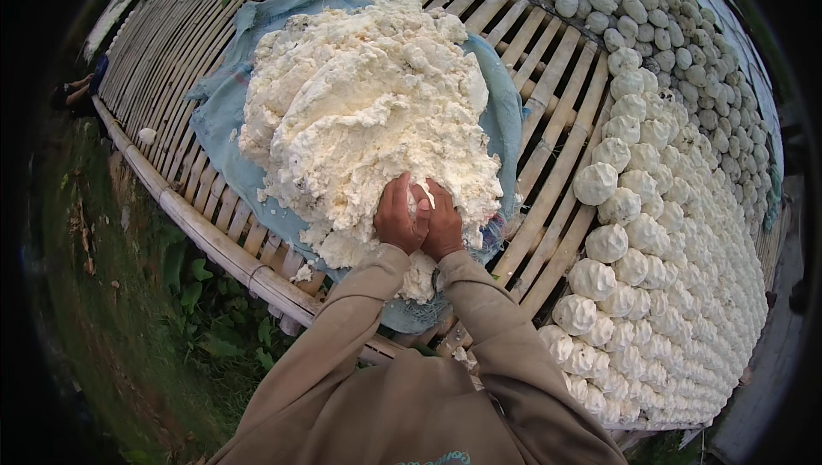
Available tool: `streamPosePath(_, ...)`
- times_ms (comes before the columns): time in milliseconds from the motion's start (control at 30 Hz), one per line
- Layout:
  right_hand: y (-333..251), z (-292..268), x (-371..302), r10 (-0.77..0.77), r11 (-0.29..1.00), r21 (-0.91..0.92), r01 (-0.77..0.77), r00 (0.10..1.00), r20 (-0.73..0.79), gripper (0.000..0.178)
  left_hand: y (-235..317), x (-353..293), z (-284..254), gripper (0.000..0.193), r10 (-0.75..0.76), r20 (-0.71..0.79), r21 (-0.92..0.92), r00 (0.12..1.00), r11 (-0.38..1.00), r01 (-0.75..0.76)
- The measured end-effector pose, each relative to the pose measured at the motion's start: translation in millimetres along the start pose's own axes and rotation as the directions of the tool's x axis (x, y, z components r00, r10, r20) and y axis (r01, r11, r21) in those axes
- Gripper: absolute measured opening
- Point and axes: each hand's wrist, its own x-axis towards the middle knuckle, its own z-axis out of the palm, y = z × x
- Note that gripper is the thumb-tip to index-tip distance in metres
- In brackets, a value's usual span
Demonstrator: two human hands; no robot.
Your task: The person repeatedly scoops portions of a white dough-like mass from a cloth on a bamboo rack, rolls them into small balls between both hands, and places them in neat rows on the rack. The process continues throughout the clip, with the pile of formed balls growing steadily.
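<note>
A large heap of crumbly, cream-white paste [368, 105] lies on a blue cloth [224, 135]. At its near edge my left hand [397, 213] and my right hand [443, 220] press together, side by side. Their fingers curl round a white lump of the paste [416, 199], which shows only in the gap between them. Whether that lump is still joined to the heap cannot be seen. Loose crumbs of paste [418, 278] lie just below my wrists.
Rows of white moulded balls [606, 244] cover the right side of the bamboo slat platform [548, 148]. Greyer, drier balls [685, 58] lie farther back. A thick bamboo pole [205, 223] edges the left side, above green plants [201, 311]. Another person's arm [79, 88] shows at far left.
</note>
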Motion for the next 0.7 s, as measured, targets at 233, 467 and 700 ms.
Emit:
streamPosePath(233, -48, -91, 63, 0.278, 0.839, 0.293, -0.458, 0.824, 0.493, 0.098, 17, 50, -50, 0.062, -0.526, 0.480, -0.316, 0.702, 0.643, 0.698)
streamPosePath(467, -132, -100, 71, 0.262, 0.935, 0.287, -0.207, 0.950, -0.169, 0.034, 31, 17, -78, 0.066, -0.250, 0.685, -0.728, 0.685, -0.276, 0.627)
streamPosePath(700, -134, -89, 46, 0.090, 0.982, 0.185, 0.029, 0.793, -0.602, 0.030, 32, -27, -73, 0.065, -0.257, 0.625, -0.741, 0.737, -0.492, 0.457)
